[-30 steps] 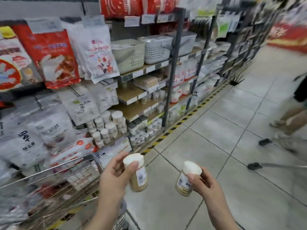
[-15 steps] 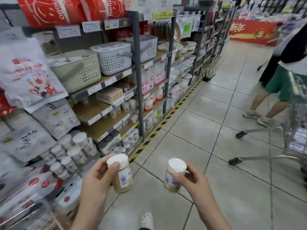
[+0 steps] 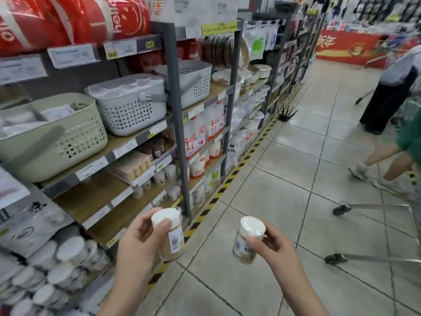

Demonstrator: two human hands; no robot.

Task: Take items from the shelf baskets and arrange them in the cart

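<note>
With left hand (image 3: pixel 139 245) and right hand (image 3: pixel 273 249) each gripping a jar (image 3: pixel 172 236), (image 3: pixel 248 239), fingers wrapped round, both probably headed for the cart (image 3: pixel 373 258).

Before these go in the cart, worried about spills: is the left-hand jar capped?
Capped: a white lid sits on the jar in the left hand, thumb against it.

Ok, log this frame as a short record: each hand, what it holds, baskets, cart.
left hand: left hand grips left jar, white lid up
right hand: right hand grips right jar, lid tilted toward the camera
baskets: beige basket and two grey baskets on the shelf
cart: only the lower frame with wheels shows, right edge
jars in cart: not yet
</note>
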